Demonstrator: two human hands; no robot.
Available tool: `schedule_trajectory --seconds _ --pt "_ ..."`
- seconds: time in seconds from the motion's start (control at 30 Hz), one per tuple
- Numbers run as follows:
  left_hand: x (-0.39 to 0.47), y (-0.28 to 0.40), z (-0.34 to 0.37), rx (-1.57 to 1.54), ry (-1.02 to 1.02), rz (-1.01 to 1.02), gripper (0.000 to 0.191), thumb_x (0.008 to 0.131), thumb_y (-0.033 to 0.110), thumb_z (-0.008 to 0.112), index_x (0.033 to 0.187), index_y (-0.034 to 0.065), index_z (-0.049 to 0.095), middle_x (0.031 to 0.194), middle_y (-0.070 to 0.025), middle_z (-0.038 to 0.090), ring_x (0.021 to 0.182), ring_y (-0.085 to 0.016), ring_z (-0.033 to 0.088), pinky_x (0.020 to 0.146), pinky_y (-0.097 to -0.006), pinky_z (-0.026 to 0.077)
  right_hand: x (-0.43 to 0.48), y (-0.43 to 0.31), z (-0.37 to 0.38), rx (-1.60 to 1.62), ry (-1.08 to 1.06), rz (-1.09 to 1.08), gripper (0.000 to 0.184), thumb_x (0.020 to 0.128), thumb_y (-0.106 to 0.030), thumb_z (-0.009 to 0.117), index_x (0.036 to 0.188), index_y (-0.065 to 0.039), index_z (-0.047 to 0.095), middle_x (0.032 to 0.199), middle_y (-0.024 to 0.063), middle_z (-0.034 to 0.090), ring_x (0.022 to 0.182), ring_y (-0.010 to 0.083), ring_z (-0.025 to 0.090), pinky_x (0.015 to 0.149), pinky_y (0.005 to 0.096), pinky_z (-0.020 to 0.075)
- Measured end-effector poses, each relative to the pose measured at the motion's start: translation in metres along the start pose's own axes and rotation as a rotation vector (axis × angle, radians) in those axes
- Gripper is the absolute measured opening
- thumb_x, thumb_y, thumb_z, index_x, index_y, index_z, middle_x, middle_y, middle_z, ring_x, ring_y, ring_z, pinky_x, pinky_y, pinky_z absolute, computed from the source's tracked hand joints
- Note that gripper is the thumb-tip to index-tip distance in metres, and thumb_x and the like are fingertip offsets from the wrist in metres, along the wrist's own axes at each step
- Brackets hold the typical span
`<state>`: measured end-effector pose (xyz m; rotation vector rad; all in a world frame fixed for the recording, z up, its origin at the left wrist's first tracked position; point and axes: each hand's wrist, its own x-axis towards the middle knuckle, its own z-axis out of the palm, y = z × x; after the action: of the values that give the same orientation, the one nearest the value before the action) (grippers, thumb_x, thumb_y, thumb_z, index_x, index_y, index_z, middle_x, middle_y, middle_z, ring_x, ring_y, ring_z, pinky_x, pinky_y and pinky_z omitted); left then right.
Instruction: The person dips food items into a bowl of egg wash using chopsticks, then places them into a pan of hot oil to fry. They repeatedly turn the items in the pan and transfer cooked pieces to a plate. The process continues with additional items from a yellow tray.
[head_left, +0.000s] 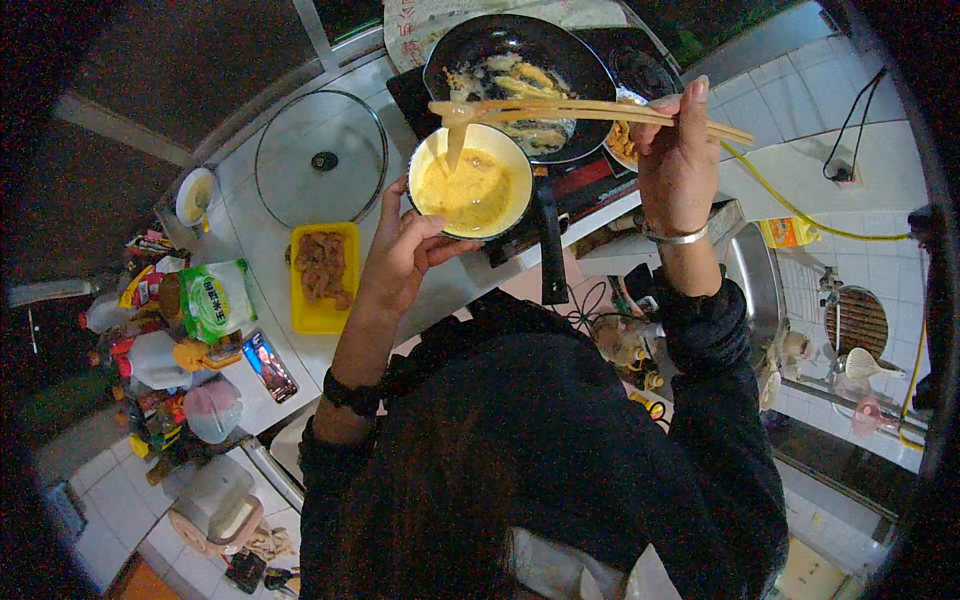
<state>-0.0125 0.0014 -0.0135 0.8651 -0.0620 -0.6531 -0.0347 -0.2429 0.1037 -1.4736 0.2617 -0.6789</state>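
Observation:
My left hand (409, 251) holds a white bowl (523, 166) of yellow batter (472, 191), tilted slightly beside the wok. Between the fingers of my right hand (679, 157) is a pair of wooden chopsticks (570, 111), stretched across the wok's near side. A batter-coated piece (456, 116) is pinched at their tips above the bowl, and batter hangs from it in a thick strand down into the bowl. In the black wok (457, 56), several yellow battered strips (529, 79) lie in bubbling oil. The wok's handle (553, 247) points toward me.
Left of the bowl sit a yellow tray (319, 321) of raw meat strips (322, 266) and a glass lid (289, 161). A phone (270, 367), a green-and-white bag (217, 300) and bottles crowd the counter's left end. Fried pieces (621, 142) fill a plate behind my right hand. A sink (757, 277) is at right.

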Motion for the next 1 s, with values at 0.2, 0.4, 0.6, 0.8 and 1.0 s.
schedule_trajectory --seconds 0.2,0.4,0.6,0.8,1.0 --pt "0.000 0.003 0.001 0.026 0.018 -0.022 0.061 0.085 0.006 0.050 0.136 0.0080 0.017 0.123 -0.0227 0.050 0.106 -0.034 0.060 0.084 -0.0433 0.056 0.010 0.001 0.000 -0.007 0.023 -0.066 0.051 0.096 -0.048 0.044 0.074 -0.004 0.059 0.058 0.0024 0.053 0.049 0.0077 0.044 0.047 0.0214 0.0316" --pt "0.000 0.008 0.005 0.039 0.022 -0.027 0.062 0.085 0.007 0.051 0.136 0.0084 0.018 0.125 -0.0224 0.050 0.106 -0.034 0.059 0.084 -0.0441 0.056 0.019 0.007 0.004 -0.014 0.020 -0.094 0.042 0.095 -0.041 0.051 0.076 -0.004 0.057 0.064 0.0041 0.054 0.059 0.0105 0.049 0.056 0.0218 0.0398" --pt "0.000 0.011 0.006 0.029 0.031 -0.033 0.061 0.084 0.006 0.050 0.136 0.0091 0.018 0.125 -0.0219 0.050 0.106 -0.034 0.060 0.084 -0.0443 0.056 0.027 0.010 0.006 -0.018 -0.013 -0.129 0.042 0.095 -0.041 0.051 0.076 -0.003 0.057 0.064 0.0052 0.054 0.057 0.0118 0.050 0.054 0.0232 0.0412" --pt "0.005 0.008 0.002 0.026 0.037 -0.023 0.060 0.084 0.005 0.049 0.135 0.0098 0.018 0.124 -0.0219 0.051 0.105 -0.034 0.060 0.085 -0.0452 0.056 0.029 0.004 0.006 -0.004 -0.013 -0.185 0.050 0.097 -0.042 0.045 0.074 -0.001 0.062 0.062 0.0051 0.058 0.056 0.0099 0.051 0.052 0.0227 0.0378" --pt "0.009 0.006 -0.003 -0.016 0.045 -0.028 0.060 0.084 0.004 0.048 0.135 0.0101 0.017 0.123 -0.0222 0.051 0.106 -0.034 0.060 0.085 -0.0462 0.055 0.027 -0.010 0.006 -0.021 0.004 -0.191 0.051 0.097 -0.045 0.043 0.074 -0.003 0.061 0.060 0.0033 0.056 0.053 0.0085 0.049 0.049 0.0214 0.0346"
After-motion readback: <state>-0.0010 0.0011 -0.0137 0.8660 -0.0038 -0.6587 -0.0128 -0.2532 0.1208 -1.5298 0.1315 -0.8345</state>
